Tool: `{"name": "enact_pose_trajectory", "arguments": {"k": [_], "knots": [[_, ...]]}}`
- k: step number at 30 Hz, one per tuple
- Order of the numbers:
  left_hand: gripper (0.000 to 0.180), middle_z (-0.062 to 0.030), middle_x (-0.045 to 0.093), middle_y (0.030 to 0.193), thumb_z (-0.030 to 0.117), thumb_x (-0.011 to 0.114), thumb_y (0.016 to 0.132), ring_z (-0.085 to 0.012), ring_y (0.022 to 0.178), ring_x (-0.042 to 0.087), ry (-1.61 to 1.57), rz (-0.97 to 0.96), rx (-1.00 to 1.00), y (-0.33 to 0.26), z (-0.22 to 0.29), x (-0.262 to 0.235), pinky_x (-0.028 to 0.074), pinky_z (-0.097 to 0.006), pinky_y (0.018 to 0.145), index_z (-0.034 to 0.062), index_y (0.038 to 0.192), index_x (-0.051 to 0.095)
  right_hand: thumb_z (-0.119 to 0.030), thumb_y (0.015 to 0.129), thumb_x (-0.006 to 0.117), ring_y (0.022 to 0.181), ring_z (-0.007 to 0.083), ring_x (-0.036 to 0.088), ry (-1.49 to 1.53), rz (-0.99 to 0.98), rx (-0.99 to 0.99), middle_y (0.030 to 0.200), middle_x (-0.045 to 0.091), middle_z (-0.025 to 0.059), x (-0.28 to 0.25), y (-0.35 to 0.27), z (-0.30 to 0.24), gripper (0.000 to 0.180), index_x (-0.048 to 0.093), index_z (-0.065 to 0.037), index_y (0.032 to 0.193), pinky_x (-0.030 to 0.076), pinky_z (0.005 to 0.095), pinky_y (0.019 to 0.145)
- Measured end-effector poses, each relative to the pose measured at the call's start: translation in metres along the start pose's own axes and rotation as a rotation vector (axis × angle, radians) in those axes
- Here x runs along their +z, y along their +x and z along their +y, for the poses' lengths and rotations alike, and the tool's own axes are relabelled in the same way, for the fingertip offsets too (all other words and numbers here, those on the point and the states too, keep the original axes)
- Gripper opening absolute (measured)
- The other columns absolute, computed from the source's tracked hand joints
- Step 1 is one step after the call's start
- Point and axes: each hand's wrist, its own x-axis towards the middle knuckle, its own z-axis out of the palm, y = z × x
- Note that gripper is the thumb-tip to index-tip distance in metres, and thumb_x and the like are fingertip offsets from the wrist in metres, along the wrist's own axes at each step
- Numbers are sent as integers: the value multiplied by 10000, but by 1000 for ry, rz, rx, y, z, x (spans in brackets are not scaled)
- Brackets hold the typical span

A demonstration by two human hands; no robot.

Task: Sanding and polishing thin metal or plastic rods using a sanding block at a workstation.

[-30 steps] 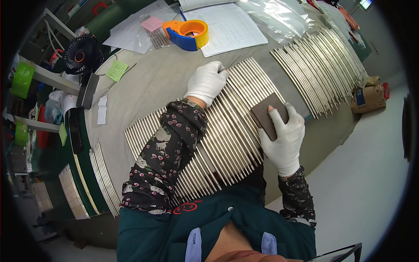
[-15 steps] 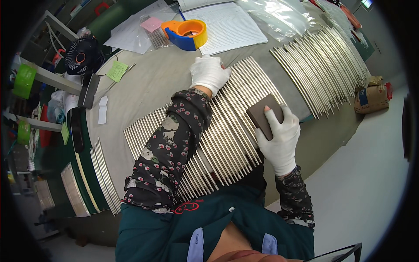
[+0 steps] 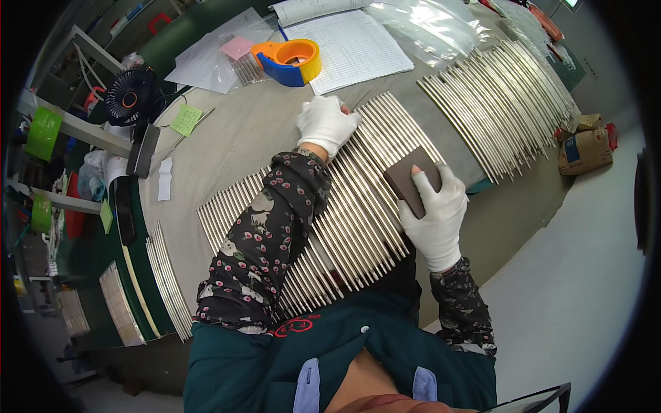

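Note:
A row of thin silvery metal rods (image 3: pixel 358 206) lies side by side across the grey worktop in front of me. My left hand (image 3: pixel 328 125), in a white glove with a bare fingertip showing, is closed over the rods' far ends; most of its fingers are hidden. My right hand (image 3: pixel 435 219), gloved alike, grips a flat brown-grey block (image 3: pixel 413 180) resembling a sanding sponge. That block lies on the rods towards the right end of the row, with my thumb and fingers at its edges.
Another bundle of rods (image 3: pixel 499 110) lies at the far right, and a few rods (image 3: pixel 168 282) at the left. Behind are an orange and blue tape dispenser (image 3: pixel 289 62), ruled paper sheets (image 3: pixel 354 51) and clear plastic bags (image 3: pixel 427 31). A small black fan (image 3: pixel 131 98) stands far left.
The whole view has shifted slightly. My right hand and the block sit a little further left in the picture, still on the rods. My left hand stays at the rods' far ends.

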Motion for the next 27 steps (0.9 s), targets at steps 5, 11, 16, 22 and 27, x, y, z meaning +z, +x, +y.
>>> {"name": "enact_pose_trajectory", "arguments": {"k": [5,11,16,22,27], "knots": [[327,-125,682,791,346,687,736,-266,763,660,-501,13,63,4,-19,17,503,-356,752,50,868,639,-198,643,750,1027,354,487,22,11,-7,1187,476,190,0,0,0,543,600,-145,1163,416,454,853],[287,-87,675,787,288,733,716,-192,739,640,-747,-17,30,6,-23,25,496,-301,732,56,862,644,-184,643,746,1035,357,483,20,12,-12,1196,470,189,-2,0,-1,536,600,-141,1157,416,457,863],[247,-58,673,784,249,723,743,-158,733,631,-932,-23,-3,5,-21,26,489,-281,734,54,877,651,-192,657,749,1021,351,487,83,-29,5,1200,477,189,-6,7,1,520,606,-127,1153,426,444,874],[213,-46,672,787,206,714,764,-135,718,622,-931,-49,22,4,-20,23,487,-279,718,51,899,658,-218,667,755,1002,348,497,44,35,8,1168,506,201,-1,47,-8,522,610,-113,1158,439,444,868],[218,-51,673,772,211,718,757,-135,705,622,-996,-38,18,-2,-21,18,488,-280,704,48,888,659,-255,704,728,996,335,511,-12,-1,-75,1143,516,188,19,63,-24,464,630,-133,1141,441,428,799]]}}
